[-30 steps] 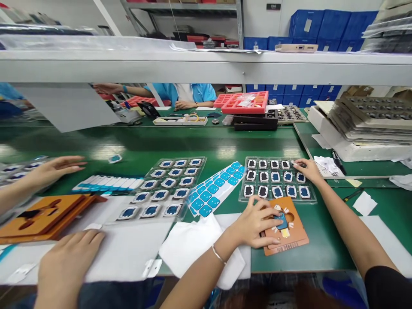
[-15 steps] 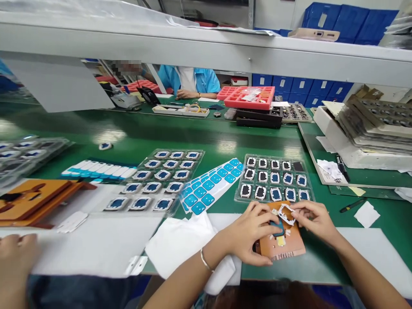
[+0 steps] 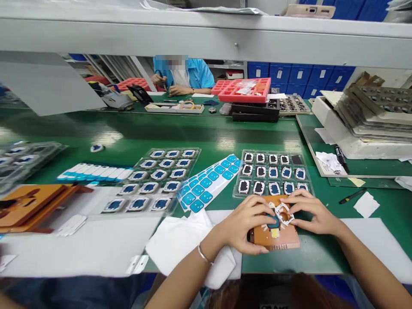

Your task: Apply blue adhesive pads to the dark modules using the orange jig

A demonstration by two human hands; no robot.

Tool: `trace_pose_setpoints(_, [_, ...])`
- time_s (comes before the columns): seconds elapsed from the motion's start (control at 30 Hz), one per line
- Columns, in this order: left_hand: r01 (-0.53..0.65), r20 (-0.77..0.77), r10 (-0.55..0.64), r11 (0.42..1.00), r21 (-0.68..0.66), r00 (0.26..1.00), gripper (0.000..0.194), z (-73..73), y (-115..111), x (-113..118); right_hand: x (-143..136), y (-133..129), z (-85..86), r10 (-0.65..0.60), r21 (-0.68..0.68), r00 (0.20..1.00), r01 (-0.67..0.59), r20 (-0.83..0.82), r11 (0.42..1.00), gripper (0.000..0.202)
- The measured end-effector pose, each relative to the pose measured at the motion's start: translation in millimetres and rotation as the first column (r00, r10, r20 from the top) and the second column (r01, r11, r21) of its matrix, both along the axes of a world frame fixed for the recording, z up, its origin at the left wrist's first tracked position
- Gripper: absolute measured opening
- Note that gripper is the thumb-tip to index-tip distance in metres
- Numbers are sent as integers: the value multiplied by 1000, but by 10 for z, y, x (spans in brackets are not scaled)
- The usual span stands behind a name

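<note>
An orange fixture block (image 3: pixel 289 239) lies on the green table near the front edge. My left hand (image 3: pixel 246 223) is wrapped round its left side, with fingertips on a dark teal piece (image 3: pixel 273 222) on top. A white ring-shaped frame (image 3: pixel 284 214) sits tilted over a round recess in the block. My right hand (image 3: pixel 313 212) grips this frame from the right, with thumb and fingers at its edge. Just behind the block is a clear tray (image 3: pixel 235 189) holding dark and blue-faced white frames.
Blue sticker sheets (image 3: pixel 206 182) and a second tray of frames (image 3: pixel 169 199) lie to the left. A white cloth (image 3: pixel 180 240) is by my left forearm. A pen (image 3: pixel 352 196) lies right. Across the table sits a person (image 3: pixel 196 75).
The white frame has come lower and left over the recess, with my right hand's fingers spread further round it. The neighbouring person's hand at the far left has left the view.
</note>
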State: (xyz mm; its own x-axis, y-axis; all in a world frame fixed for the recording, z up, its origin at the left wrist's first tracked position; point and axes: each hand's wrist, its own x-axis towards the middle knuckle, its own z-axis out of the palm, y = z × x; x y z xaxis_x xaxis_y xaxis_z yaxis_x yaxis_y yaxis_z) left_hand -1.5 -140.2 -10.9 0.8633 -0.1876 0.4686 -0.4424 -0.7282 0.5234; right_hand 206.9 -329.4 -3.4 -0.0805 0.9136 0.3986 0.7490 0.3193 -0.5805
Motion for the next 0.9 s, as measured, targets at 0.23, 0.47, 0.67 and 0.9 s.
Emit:
trace_pose_setpoints(0.23, [-264,184,259,964,2,948,39,-21,-32,-7,-9,50,-13,7,9,1000,-7,17,1000,18])
trace_pose_setpoints(0.47, [-306,151,305,952,-21,940,34,-38,-56,3,38,74,4,95,-76,995,-97,-23,992,11])
trace_pose_setpoints(0.67, [-306,182,310,951,-49,933,35,-35,-50,1,40,93,16,66,-84,997,-69,-47,994,15])
trace_pose_setpoints(0.9, [-312,141,314,949,-37,939,39,-40,-52,4,-37,148,-45,-10,-20,999,10,-32,1000,22])
